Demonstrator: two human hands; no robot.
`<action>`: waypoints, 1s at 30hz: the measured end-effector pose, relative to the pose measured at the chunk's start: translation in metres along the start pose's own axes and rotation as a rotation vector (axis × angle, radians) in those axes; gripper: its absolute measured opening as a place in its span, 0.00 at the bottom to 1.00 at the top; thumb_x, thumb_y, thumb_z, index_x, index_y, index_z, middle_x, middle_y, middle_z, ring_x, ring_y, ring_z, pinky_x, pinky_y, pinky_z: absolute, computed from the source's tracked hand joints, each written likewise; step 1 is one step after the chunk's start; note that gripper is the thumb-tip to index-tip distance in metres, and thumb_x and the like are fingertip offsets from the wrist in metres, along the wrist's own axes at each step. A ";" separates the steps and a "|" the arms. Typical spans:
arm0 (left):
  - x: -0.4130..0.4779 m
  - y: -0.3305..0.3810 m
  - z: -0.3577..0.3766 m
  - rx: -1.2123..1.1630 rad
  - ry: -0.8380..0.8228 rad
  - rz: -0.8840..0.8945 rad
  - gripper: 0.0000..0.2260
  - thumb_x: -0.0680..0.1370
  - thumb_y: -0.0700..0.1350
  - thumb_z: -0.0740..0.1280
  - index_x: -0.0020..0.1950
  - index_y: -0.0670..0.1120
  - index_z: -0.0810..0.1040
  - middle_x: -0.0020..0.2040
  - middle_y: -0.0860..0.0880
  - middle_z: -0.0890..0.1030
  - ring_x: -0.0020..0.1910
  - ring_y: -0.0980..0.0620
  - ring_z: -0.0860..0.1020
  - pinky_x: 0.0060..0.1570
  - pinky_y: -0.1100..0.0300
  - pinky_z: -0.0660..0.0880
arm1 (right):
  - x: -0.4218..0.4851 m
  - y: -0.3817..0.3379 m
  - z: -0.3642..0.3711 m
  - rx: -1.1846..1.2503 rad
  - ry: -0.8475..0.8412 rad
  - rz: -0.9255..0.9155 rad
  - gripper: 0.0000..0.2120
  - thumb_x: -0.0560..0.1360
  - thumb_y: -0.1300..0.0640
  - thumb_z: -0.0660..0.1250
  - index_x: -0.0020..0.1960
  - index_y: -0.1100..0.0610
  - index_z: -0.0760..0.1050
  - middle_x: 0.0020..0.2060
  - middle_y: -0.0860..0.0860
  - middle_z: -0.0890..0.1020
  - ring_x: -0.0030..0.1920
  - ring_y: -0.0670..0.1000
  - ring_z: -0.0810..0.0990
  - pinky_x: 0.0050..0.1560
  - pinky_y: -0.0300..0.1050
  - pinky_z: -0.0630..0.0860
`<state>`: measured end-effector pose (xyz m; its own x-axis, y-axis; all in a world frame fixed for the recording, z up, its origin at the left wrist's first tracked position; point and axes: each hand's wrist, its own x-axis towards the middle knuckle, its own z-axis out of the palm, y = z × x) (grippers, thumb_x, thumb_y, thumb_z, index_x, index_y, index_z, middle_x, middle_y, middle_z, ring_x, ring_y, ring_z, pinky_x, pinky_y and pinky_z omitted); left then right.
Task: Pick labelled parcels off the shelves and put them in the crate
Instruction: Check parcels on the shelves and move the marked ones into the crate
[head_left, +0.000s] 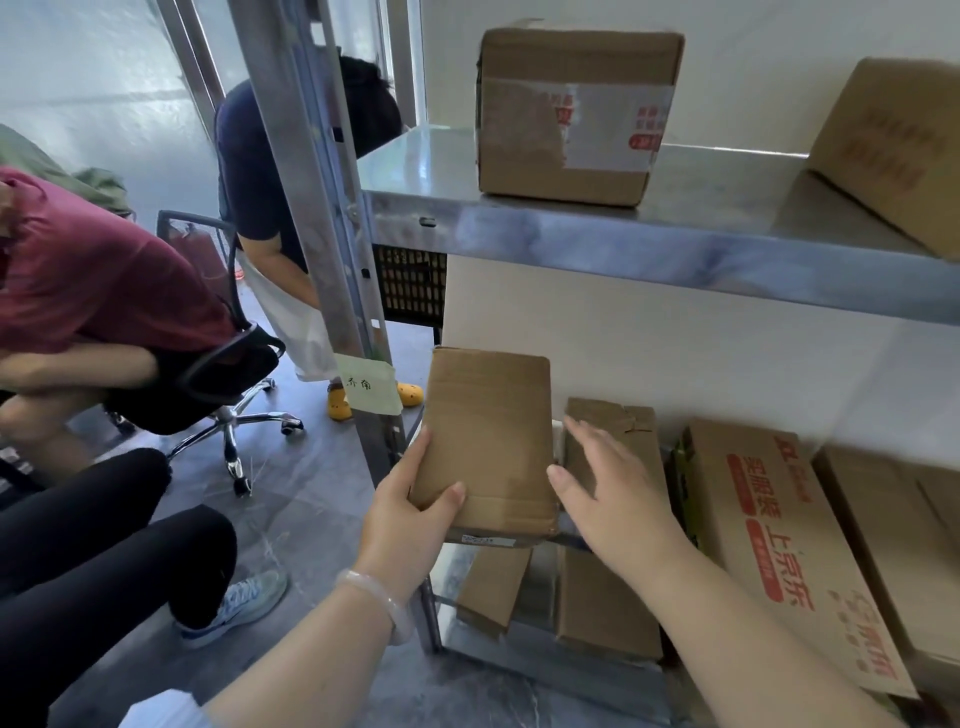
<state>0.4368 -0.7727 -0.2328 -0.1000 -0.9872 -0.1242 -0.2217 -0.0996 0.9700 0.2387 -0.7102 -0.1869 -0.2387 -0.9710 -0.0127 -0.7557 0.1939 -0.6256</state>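
rack (675, 244): metal shelving, two levels in view, upright post at its left end.
printed box (779, 545): biggest carton on the lower level, red characters on top, right of both hands.
taped box (576, 111): upper level, upright, a band of printed tape round it; a second carton (893, 150) lies tilted at far right.
held parcel (488, 441): flat brown carton, lifted off the lower level and tilted with its far end up, at the rack's left end just right of the post. White label edge shows on its near side.
lower parcels: one flat carton (608, 603) lies behind the right hand, a smaller one (493, 587) under the held parcel.
left hand (410, 519): clamped on the held parcel's near-left corner, thumb on the top face, fingers along the left edge.
right hand (613, 499): fingers straight and spread, grips nothing, palm just beside the parcel's right edge; contact cannot be told.
note (371, 389): pale green, handwritten, stuck on the post.
bracelet (374, 597): pale bangle on the left wrist.
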 end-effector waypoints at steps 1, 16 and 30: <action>-0.003 0.004 -0.001 -0.011 0.002 0.021 0.29 0.76 0.44 0.72 0.73 0.63 0.66 0.61 0.57 0.76 0.57 0.61 0.76 0.44 0.75 0.74 | 0.002 -0.001 -0.001 0.057 0.013 0.024 0.28 0.81 0.42 0.57 0.77 0.42 0.53 0.77 0.43 0.59 0.76 0.45 0.55 0.75 0.47 0.54; -0.013 0.048 0.002 -0.160 -0.181 0.105 0.25 0.78 0.46 0.70 0.68 0.68 0.67 0.64 0.69 0.71 0.58 0.68 0.74 0.54 0.70 0.72 | 0.000 -0.004 -0.023 0.922 0.106 0.402 0.43 0.62 0.28 0.66 0.73 0.44 0.65 0.67 0.47 0.75 0.65 0.53 0.74 0.69 0.52 0.68; -0.004 0.083 0.022 0.265 -0.246 0.233 0.37 0.72 0.65 0.64 0.77 0.50 0.64 0.72 0.54 0.66 0.66 0.58 0.68 0.63 0.67 0.68 | -0.016 -0.013 -0.032 0.796 0.409 0.155 0.33 0.70 0.52 0.76 0.72 0.47 0.68 0.59 0.45 0.79 0.57 0.44 0.79 0.56 0.46 0.79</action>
<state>0.3979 -0.7740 -0.1566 -0.3978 -0.9174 0.0149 -0.4045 0.1899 0.8946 0.2330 -0.6929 -0.1534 -0.6157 -0.7869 0.0412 -0.0885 0.0171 -0.9959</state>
